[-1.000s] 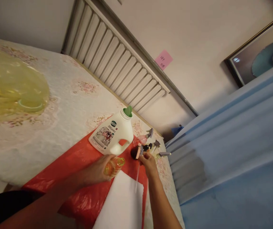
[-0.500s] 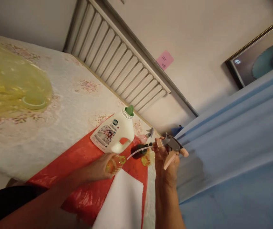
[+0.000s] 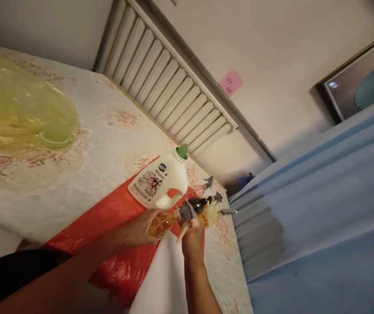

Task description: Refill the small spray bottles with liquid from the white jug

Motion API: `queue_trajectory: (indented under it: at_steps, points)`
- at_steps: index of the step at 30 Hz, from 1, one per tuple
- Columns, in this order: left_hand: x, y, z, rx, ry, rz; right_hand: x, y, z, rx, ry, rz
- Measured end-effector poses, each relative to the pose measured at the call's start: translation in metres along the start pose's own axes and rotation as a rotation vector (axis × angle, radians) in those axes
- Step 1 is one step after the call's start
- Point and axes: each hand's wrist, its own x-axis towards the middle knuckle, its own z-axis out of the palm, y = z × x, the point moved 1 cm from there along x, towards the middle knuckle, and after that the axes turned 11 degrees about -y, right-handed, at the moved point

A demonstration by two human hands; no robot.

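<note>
In the head view, your left hand [image 3: 141, 226] is wrapped around a small amber bottle [image 3: 159, 224], which it holds low over the red sheet [image 3: 108, 218], just near of the white jug [image 3: 161, 183]. Your right hand [image 3: 192, 237] grips a grey trigger sprayer [image 3: 184, 215] and sets it at the bottle's neck; the sprayer's pale lever points down and left between your two hands. Whether the sprayer is seated on the neck, you cannot tell from here.

The jug stands tilted in this view on the far part of the red sheet, its mouth open with a green spout [image 3: 182, 151] showing. Just right of the jug sit more spray bottles [image 3: 206, 203], pink, dark and yellowish, close together with grey triggers. A white sheet [image 3: 161, 279] lies near you, over the red one, between your forearms.

Far left on the flowered cloth [image 3: 102, 139] is a clear yellow cover [image 3: 20, 117]. A radiator [image 3: 170, 87] and a pink note [image 3: 230, 82] are on the far wall.
</note>
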Motion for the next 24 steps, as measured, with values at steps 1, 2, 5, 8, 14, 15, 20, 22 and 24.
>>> queue_trajectory:
  at_steps: [1, 2, 5, 8, 14, 15, 20, 22, 24]
  points:
    - [0.000, 0.000, 0.000, 0.010, 0.005, 0.000, -0.002, 0.005, 0.001, -0.002, -0.006, 0.027]
    - [0.000, 0.000, -0.001, 0.017, 0.010, 0.000, -0.003, 0.009, 0.001, -0.008, -0.009, 0.045]
    - [0.000, 0.001, -0.001, 0.005, 0.001, 0.000, -0.007, 0.009, 0.001, -0.030, -0.020, 0.065]
    - [0.000, 0.004, 0.001, 0.002, 0.007, 0.021, -0.009, 0.003, 0.000, -0.080, -0.120, 0.035]
    - [0.000, 0.010, 0.000, -0.005, 0.014, 0.030, -0.010, 0.002, -0.001, -0.061, -0.136, 0.025]
    - [-0.001, 0.010, 0.000, 0.014, 0.018, 0.024, -0.011, 0.003, -0.001, -0.074, -0.146, 0.027]
    - [-0.001, 0.006, 0.001, 0.050, 0.023, 0.007, -0.014, 0.000, 0.003, -0.138, -0.091, -0.010]
    - [-0.001, 0.004, 0.001, 0.058, 0.026, -0.002, -0.015, -0.002, 0.005, -0.180, -0.051, -0.010]
    - [-0.001, 0.004, 0.001, 0.061, 0.028, -0.003, -0.015, -0.004, 0.006, -0.213, -0.025, -0.007]
